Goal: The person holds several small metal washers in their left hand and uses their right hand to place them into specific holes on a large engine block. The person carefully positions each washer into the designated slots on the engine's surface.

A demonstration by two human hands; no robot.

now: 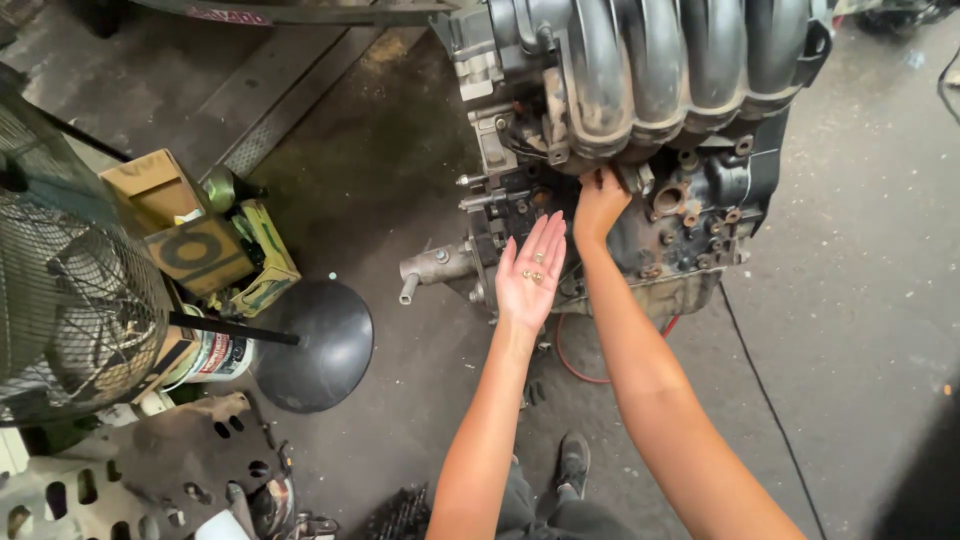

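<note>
Left hand (532, 272) flat, palm up, fingers spread, cradling 3 small brass nuts (534, 270) loose on the palm; nothing pinched. Right hand (598, 203) reaches into the engine (640, 130), fingertips tucked under the grey intake manifold (650, 70); whether they grip anything there, cannot tell. Left hand hovers just in front of the engine's lower block, beside the right wrist. Red hose (570, 355) loops on the floor below the engine. Black cable (765, 400) runs across concrete right of the engine. Fan (70, 300) with round black base (320, 345), boxes (190, 240) and a can (215, 357) stand well left of the engine.
</note>
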